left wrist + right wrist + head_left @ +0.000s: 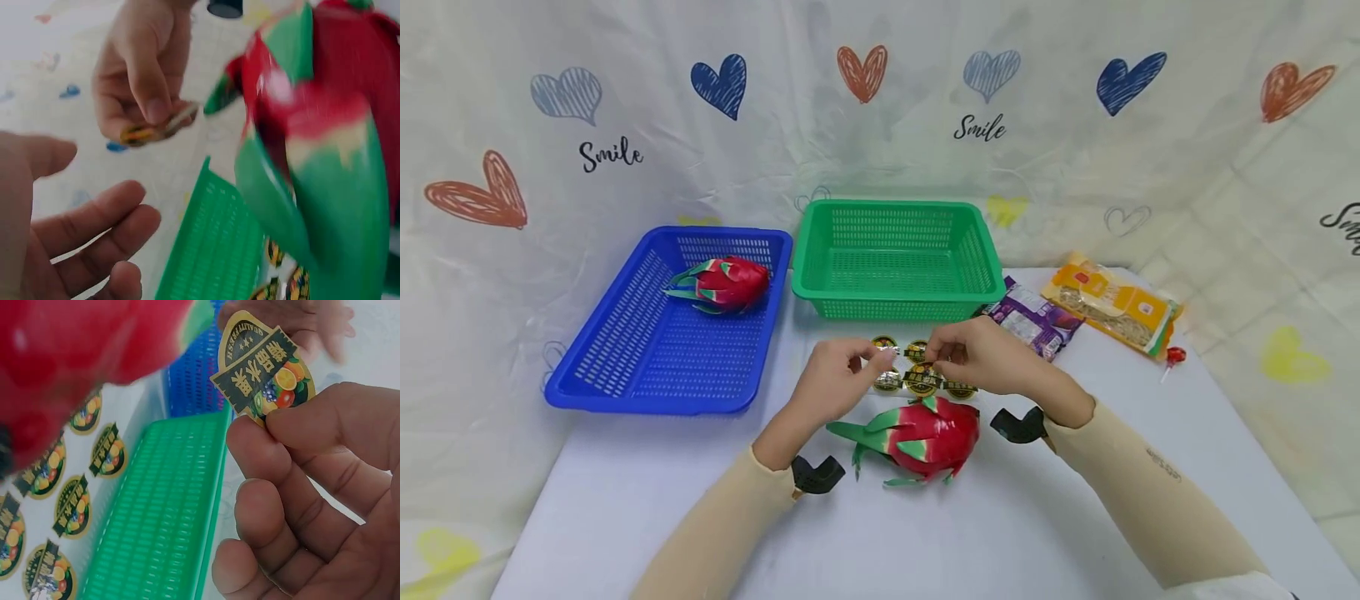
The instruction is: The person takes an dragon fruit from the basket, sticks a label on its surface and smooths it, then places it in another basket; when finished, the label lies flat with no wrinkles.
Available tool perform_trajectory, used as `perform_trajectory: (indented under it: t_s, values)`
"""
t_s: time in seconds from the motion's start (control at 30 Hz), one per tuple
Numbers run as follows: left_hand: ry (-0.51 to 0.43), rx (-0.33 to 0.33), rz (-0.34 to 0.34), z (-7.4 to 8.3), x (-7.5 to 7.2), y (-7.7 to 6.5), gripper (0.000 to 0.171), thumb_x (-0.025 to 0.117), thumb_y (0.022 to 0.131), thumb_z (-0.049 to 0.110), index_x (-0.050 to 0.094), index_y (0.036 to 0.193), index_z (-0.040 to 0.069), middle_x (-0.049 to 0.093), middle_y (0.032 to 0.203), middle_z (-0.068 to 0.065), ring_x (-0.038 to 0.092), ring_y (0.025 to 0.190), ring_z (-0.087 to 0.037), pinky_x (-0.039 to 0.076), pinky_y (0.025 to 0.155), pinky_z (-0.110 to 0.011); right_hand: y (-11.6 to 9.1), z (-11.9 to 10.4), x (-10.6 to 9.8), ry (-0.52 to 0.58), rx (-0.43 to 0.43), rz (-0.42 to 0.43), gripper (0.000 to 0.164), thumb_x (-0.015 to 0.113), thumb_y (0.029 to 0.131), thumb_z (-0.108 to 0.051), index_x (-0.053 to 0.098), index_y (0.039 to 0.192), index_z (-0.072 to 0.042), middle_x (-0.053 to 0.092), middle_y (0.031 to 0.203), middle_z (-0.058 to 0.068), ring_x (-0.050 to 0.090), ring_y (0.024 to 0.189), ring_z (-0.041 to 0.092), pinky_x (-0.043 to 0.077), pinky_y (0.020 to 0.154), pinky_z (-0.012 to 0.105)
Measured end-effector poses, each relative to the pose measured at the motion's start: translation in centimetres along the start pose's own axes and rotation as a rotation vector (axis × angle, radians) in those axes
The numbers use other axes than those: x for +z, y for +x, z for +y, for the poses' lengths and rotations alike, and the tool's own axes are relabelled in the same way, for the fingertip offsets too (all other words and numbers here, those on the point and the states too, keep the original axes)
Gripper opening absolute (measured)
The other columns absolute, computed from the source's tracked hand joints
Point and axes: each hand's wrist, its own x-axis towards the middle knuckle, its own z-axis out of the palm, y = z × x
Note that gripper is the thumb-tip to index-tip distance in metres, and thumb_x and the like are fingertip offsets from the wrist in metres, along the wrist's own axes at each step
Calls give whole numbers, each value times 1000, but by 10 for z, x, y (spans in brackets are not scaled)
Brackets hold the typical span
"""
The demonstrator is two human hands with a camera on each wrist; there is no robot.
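Left grip (69, 226) unclenched, right grip (142, 69) pinching sticker (139, 135), dragon fruit (331, 147), green basket (209, 244)

The backdrop (895, 158) reads "Smile" twice in full, with a third cut off at the right edge. The held sticker (265, 372) reads "QUALITYFRESH" and "精品水果"; the other stickers (72, 506) repeat those characters. Print on the purple packet (1030, 320), orange packet (1112, 304) and right sleeve (1138, 496) is too small.

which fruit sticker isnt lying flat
The fruit sticker pinched by the right hand; the other stickers lie flat in front of the green basket.
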Motion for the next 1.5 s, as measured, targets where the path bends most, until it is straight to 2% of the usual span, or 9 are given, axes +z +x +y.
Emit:
perform_trajectory:
  t_s: [0.1, 0.27, 0.4, 0.6, 0.77, 0.9, 1.03, 1.17, 1.5]
  values:
    - [47, 52, -71, 13, 5, -6, 23, 74, 94, 48, 76, 81, 28, 60, 67, 10, 51, 63, -9, 40, 55, -24, -8, 0, 3, 18, -11, 1, 12, 70, 93, -4, 75, 96, -14, 71, 84, -5, 59, 74, 11, 53, 67, 24]
    - [171, 188, -71, 20, 17, -13, 19, 79, 92, 36, 72, 76, 28, 55, 64, 16, 49, 64, -2, 38, 56, -20, -21, 2, 7, 4, -22, 9, 16, 70, 94, -4, 78, 101, -17, 72, 89, -7, 57, 75, 8, 53, 67, 23]
    - [160, 217, -93, 23, 23, -19, 19, 78, 92, 28, 70, 75, 27, 50, 63, 16, 46, 63, -1, 37, 57, -18, -34, 2, 10, 19, 10, 13, 18, 70, 95, -7, 77, 105, -19, 73, 90, -10, 61, 78, 5, 56, 71, 24]
    - [25, 202, -112, 30, 33, -29, 17, 76, 94, 23, 70, 78, 24, 55, 64, 13, 52, 62, -9, 38, 57, -19, -56, 5, 15, 108, 80, 25, 10, 70, 99, -13, 76, 103, -19, 74, 85, -7, 61, 74, 4, 52, 66, 24]
    - [-11, 142, -127, 35, 39, -37, 20, 76, 94, 24, 70, 75, 23, 53, 60, 15, 48, 56, -4, 38, 55, -19, -70, 10, 23, 196, 169, -4, 11, 68, 101, -22, 74, 93, -17, 69, 78, -4, 56, 69, 6, 48, 61, 24]
    - [37, 93, -160, 39, 43, -40, 19, 75, 93, 27, 72, 75, 22, 53, 54, 16, 46, 48, 1, 39, 50, -20, -78, 12, 34, 220, 221, 13, 13, 69, 101, -24, 73, 90, -17, 67, 75, -3, 55, 67, 7, 45, 58, 24]
    - [147, 69, -172, 42, 47, -40, 21, 73, 92, 28, 70, 71, 24, 52, 51, 17, 47, 47, 1, 39, 44, -21, -82, 12, 43, 195, 240, 75, 14, 72, 99, -25, 73, 86, -19, 66, 73, -4, 50, 64, 6, 42, 55, 23]
    - [231, 62, -173, 45, 51, -39, 23, 71, 88, 28, 66, 66, 27, 48, 48, 18, 45, 46, 0, 37, 42, -22, -84, 10, 50, 152, 245, 143, 17, 74, 97, -25, 71, 81, -20, 64, 71, -6, 49, 63, 5, 42, 55, 22]
    - [319, 67, -170, 53, 56, -36, 33, 70, 87, 30, 55, 57, 27, 44, 47, 17, 43, 46, -3, 35, 40, -23, -90, 6, 57, 27, 310, 244, 34, 78, 94, -34, 59, 70, -19, 46, 59, -9, 39, 54, 4, 31, 50, 22]
